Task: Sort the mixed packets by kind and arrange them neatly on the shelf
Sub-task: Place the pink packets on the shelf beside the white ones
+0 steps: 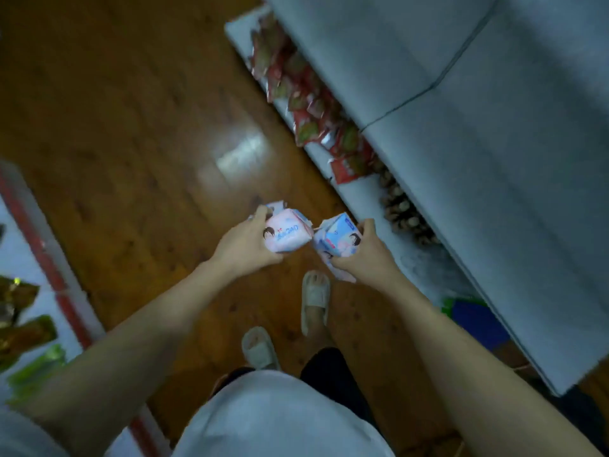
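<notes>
- Left hand grips a pink packet, fingers curled round its near edge; the packet juts past the fingertips.
- Right hand grips blue-pink packets, just beside the pink one, over the floor.
- Shelf with red packets lies beyond to the right.

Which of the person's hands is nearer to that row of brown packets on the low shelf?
Right. The right hand is just beside the brown packets; the left hand is farther off, over the floor.
</notes>
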A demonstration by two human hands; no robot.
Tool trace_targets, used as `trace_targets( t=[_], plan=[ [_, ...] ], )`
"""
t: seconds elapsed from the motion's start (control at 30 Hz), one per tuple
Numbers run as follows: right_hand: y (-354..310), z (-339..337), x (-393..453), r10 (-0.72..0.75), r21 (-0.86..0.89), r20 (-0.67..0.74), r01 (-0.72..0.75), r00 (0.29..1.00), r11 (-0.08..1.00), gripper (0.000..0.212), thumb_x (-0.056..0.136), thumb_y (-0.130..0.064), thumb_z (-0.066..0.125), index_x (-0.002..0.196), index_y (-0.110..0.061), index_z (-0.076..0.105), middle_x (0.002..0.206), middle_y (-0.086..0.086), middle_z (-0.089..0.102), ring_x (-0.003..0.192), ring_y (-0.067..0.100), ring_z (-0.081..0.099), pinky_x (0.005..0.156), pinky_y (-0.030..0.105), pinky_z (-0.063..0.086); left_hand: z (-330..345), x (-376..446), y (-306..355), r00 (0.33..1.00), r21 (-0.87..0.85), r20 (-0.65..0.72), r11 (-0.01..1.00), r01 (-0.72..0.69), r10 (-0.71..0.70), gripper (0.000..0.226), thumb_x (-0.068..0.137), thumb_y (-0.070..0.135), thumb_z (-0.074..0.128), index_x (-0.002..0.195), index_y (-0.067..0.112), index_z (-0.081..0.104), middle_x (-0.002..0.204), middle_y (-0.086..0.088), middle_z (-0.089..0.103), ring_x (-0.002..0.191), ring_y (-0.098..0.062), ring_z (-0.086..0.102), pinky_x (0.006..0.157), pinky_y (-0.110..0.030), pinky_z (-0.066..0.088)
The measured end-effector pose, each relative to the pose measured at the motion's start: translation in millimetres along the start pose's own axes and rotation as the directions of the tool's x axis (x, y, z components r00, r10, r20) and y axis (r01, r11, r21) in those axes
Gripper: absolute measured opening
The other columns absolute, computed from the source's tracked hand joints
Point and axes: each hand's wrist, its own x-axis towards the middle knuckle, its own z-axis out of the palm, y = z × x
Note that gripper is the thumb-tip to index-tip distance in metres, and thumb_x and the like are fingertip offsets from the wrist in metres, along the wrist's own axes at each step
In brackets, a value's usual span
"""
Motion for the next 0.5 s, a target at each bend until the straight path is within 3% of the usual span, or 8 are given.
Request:
trace_targets(
  t=[0.07,0.13,0.2,0.37,0.5],
  plan=[
    [-19,-32,-35,-0.048,0.002,-0.06,0.049,0.997,0.999,0.062,0.064,-0.036,0.084,0.101,-0.017,0.038,0.084,-0.012,0.056,0.08,0.015,0.059,0.057,0.028,0.04,-41,-15,28,0.99,-0.041,-0.014,0.989,-0.142,0.141,0.068,0.053,0.061,0.074,0.105,0.031,0.042,0.094,0.01,0.056,0.084,-0.019,0.057,0.067,-0.032,0.043],
    [-34,-64,-68,-0.094,-0.001,-0.126,0.095,0.988,0.995,0.059,0.06,-0.038,0.082,0.101,-0.02,0.044,0.09,-0.008,0.061,0.083,0.017,0.062,0.063,0.031,0.046,-75,-25,57,0.952,-0.027,-0.003,0.951,-0.307,0.307,0.068,0.049,0.064,0.068,0.102,0.026,0.05,0.091,0.009,0.051,0.087,-0.019,0.053,0.066,-0.024,0.034],
    [-47,-101,-100,-0.145,0.007,-0.211,0.15,0.967,0.989,0.053,0.063,-0.034,0.084,0.103,-0.02,0.052,0.094,-0.005,0.061,0.082,0.016,0.061,0.064,0.028,0.046,-107,-32,91,0.905,0.01,0.007,0.905,-0.425,0.425,0.081,0.048,0.063,0.063,0.115,0.019,0.056,0.103,0.004,0.055,0.096,-0.014,0.052,0.073,-0.02,0.034],
    [-63,-186,-167,-0.155,0.08,-0.371,0.198,0.916,0.977,0.05,0.061,-0.035,0.082,0.104,-0.023,0.062,0.095,-0.005,0.069,0.084,0.014,0.065,0.074,0.032,0.051,-166,-56,190,0.809,0.051,0.078,0.808,-0.587,0.583,0.082,0.055,0.055,0.069,0.128,0.021,0.052,0.115,0.006,0.062,0.102,-0.01,0.058,0.081,-0.019,0.043],
    [-61,-243,-198,-0.174,0.058,-0.444,0.222,0.879,0.973,0.054,0.066,-0.025,0.087,0.109,-0.021,0.055,0.095,-0.01,0.065,0.082,0.007,0.063,0.069,0.014,0.047,-180,-61,270,0.726,0.156,0.137,0.709,-0.688,0.674,0.07,0.066,0.04,0.078,0.128,0.021,0.052,0.114,0.006,0.062,0.1,-0.011,0.059,0.086,-0.026,0.048]
  ],
)
